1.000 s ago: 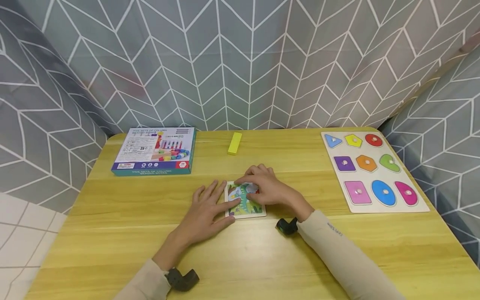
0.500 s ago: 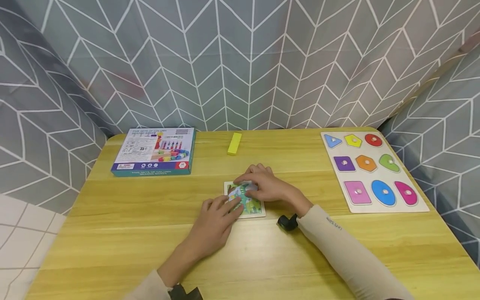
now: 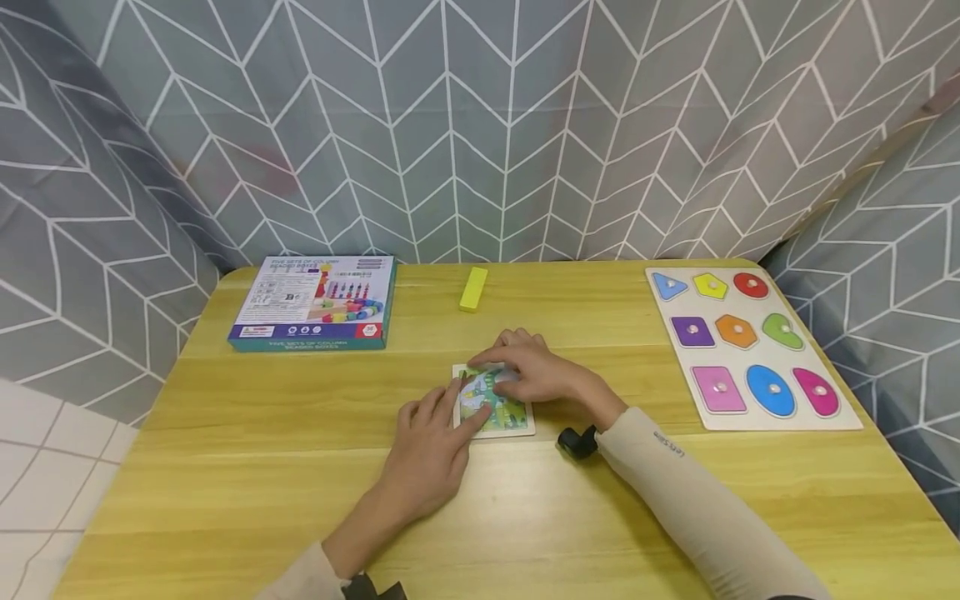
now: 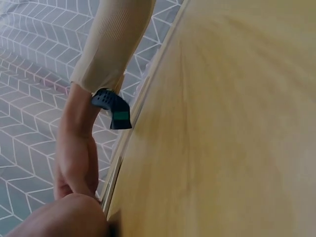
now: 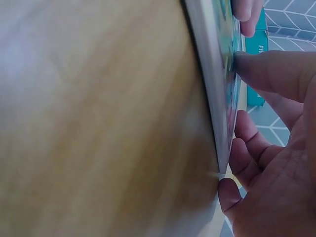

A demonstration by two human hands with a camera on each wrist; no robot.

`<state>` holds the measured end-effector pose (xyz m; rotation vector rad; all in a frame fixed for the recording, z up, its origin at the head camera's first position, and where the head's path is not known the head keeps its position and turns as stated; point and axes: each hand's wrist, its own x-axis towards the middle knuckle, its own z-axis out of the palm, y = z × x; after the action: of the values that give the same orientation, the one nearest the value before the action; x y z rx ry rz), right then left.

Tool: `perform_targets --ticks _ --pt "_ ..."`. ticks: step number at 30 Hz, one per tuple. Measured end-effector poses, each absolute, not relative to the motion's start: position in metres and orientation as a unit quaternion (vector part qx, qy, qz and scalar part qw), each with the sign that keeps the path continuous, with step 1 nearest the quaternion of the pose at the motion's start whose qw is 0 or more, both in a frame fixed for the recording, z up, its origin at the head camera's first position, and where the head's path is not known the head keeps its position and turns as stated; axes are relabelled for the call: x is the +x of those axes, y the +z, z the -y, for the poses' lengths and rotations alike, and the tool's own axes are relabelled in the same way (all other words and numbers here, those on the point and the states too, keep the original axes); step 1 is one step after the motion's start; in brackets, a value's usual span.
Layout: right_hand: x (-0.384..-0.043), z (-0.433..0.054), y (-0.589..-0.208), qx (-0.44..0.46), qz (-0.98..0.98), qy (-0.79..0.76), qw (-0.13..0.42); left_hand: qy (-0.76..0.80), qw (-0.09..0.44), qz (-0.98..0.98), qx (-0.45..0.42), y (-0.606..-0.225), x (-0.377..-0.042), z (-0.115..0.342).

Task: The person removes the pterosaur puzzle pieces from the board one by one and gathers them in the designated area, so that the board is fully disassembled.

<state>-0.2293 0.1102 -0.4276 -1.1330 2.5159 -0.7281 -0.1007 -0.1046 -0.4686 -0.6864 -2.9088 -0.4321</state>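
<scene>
Panel lies flat on the counter, roughly mid-width, between the two hands; yellow block beyond it, well apart. Face is a printed scene, rim pale; the right wrist view shows a plain, fairly thick edge. Probably wood or board: light, stiff, unlikely to bend. Printed face could be slick under a fingertip. Not fragile by the look of it, though any loose pieces might spill if tilted; seams too small to make out. Best hold: thumb and fingers on opposite rims, kept level, off the picture.

Left hand: relaxed, fingers fairly straight and slightly spread, tips at the left rim, one digit reaching over the face; no grip seen. Right hand: arched over the far right corner, thumb tip touching the face, thumb and forefinger apart, other fingers curled by the edge. Cannot tell whether it pinches anything or only steadies.
</scene>
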Motion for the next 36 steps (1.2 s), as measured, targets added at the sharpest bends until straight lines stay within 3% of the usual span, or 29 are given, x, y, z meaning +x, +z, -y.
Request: perform_targets --ticks 13,27,36 --pt "-0.236 -0.104 -0.431 -0.415 -0.865 -0.237 0.156 -0.153 0.047 0.964 -0.21 -0.472 -0.1 0.1" --pt "-0.247 -0.093 -0.415 -0.41 -0.862 -0.185 0.234 -0.184 0.061 0.961 -0.198 -0.471 -0.098 0.1" --pt "-0.25 -0.087 -0.411 -0.409 -0.86 -0.171 0.252 -0.195 0.059 0.96 -0.19 -0.47 -0.097 0.101"
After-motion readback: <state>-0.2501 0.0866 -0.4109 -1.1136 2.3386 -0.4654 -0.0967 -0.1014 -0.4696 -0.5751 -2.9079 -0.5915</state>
